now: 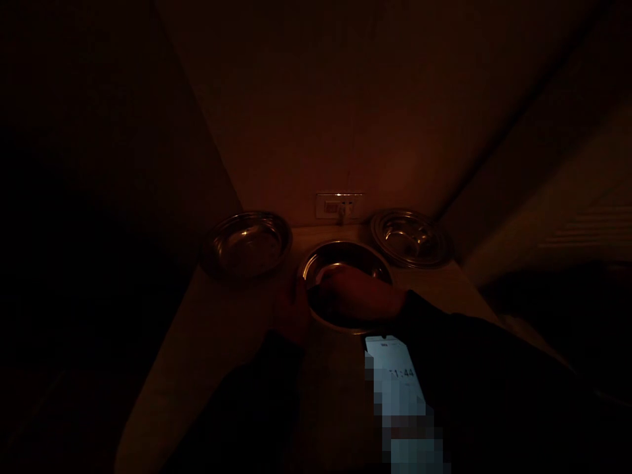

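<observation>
The scene is very dark. A steel pot (316,262) stands on a pale counter (217,342) in front of me. My right hand (353,293) reaches into the pot's mouth, fingers curled down inside it; whatever they hold is hidden. My left hand (291,309) presses against the pot's left outer wall, fingers wrapped round it. Both my sleeves are dark.
A shallow steel plate (247,242) lies at the back left, another steel dish (409,238) at the back right. A wall socket (340,205) sits behind the pot. A lit phone screen (397,378) lies near the pot's front right.
</observation>
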Demonstrator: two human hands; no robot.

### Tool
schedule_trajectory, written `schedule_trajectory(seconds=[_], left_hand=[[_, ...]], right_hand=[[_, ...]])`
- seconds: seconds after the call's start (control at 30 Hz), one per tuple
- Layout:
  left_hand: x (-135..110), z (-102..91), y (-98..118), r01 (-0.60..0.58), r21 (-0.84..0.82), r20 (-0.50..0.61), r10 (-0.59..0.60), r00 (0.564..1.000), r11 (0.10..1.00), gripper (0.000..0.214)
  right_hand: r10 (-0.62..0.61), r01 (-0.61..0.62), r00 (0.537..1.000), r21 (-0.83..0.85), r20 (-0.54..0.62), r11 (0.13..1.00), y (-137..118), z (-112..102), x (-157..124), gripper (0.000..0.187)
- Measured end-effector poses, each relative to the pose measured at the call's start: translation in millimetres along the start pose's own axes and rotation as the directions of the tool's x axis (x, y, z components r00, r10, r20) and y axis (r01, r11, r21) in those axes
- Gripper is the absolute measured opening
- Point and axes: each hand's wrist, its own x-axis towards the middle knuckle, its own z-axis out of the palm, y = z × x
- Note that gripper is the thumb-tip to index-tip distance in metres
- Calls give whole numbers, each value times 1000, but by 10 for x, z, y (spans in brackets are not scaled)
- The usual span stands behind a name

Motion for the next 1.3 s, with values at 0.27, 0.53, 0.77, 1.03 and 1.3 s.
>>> schedule_trajectory(seconds=[0.27,0.53,0.77,1.03,1.3], left_hand=[[1,3,-46,36,-26,1,-36,999,999,39],[11,-18,-45,15,-64,16,-14,1000,998,38],[29,-25,-49,27,-81,19,-26,999,996,37],[6,-3,-25,18,-65,-30,-20,999,998,35],[19,-18,-45,14,-78,24,-12,1000,997,37]], right_hand=[[-36,35,999,29,12,999,-12,44,-155,19],[117,-121,989,-50,-88,991,-42,105,85,24],[244,-262,956,-105,-162,959,39,83,193,24],[43,-42,999,-36,28,998,-62,-13,1,20],[49,-49,999,-47,-2,998,-47,57,13,21]])
